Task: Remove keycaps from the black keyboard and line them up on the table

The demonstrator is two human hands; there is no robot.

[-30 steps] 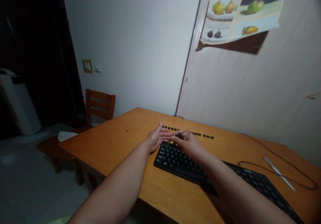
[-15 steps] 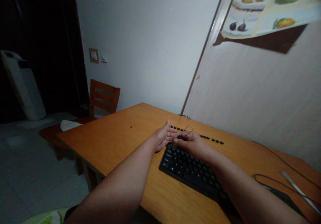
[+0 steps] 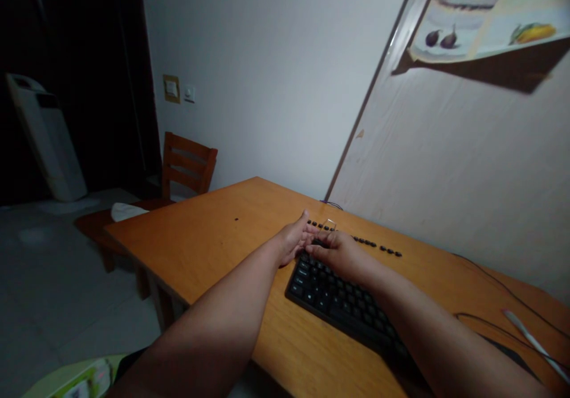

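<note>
A black keyboard (image 3: 338, 303) lies at a slant on the wooden table. Over its far left corner, my right hand (image 3: 333, 248) is closed on a thin wire keycap puller (image 3: 328, 226), whose wire loop sticks up past the fingers. The working end of the puller is hidden at the keys. Beside that corner my left hand (image 3: 294, 240) is open, palm toward the right hand, its fingers stretched out close to the right fingertips. Behind both hands, several loose black keycaps (image 3: 365, 242) lie in a row, partly hidden by the right hand.
The wooden table (image 3: 214, 226) meets the wall at the back. One small black piece (image 3: 236, 219) lies on its left part. At the right are a slim white stick (image 3: 529, 332) and a black cable (image 3: 490, 324). A wooden chair (image 3: 189, 163) stands beyond the left edge.
The camera view has shifted slightly. The wire loop above my right hand has turned and looks more upright. Both hands stay at the keyboard's far left corner.
</note>
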